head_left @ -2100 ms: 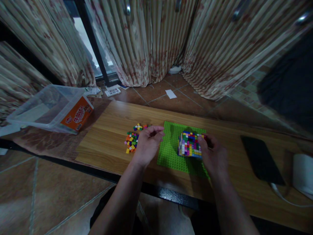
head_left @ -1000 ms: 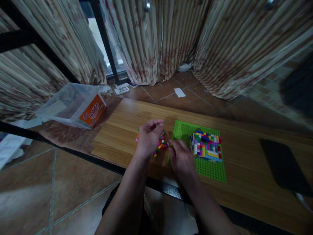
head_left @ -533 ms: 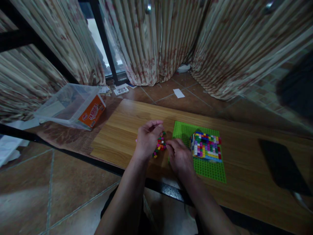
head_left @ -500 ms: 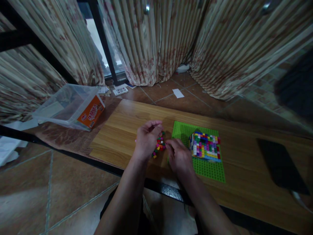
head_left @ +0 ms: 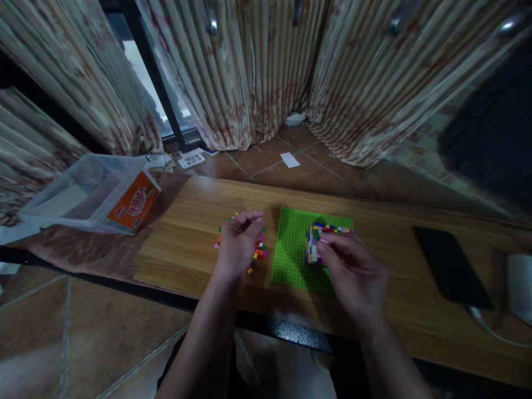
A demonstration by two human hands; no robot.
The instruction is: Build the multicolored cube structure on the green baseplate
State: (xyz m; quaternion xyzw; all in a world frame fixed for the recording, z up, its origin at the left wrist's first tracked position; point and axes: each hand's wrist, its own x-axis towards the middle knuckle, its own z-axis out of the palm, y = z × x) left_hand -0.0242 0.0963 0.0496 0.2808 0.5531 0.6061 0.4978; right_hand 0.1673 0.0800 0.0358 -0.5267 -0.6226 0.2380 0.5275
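Note:
A green studded baseplate lies on the wooden table. On it stands a block of many-coloured small bricks, mostly hidden behind my right hand. My right hand hovers over the block, fingers pinched on a small pink brick. My left hand rests on the table to the left of the plate, fingers curled over a heap of loose coloured bricks. Whether it holds one I cannot see.
A clear plastic tub with an orange label lies on its side at the table's left end. A black phone with a cable and a white object sit at the right. Curtains hang behind; papers lie on the tiled floor.
My right hand left the loose heap and moved right, over the brick block, with a small brick pinched. My left hand stays by the heap. The view swung back to the right.

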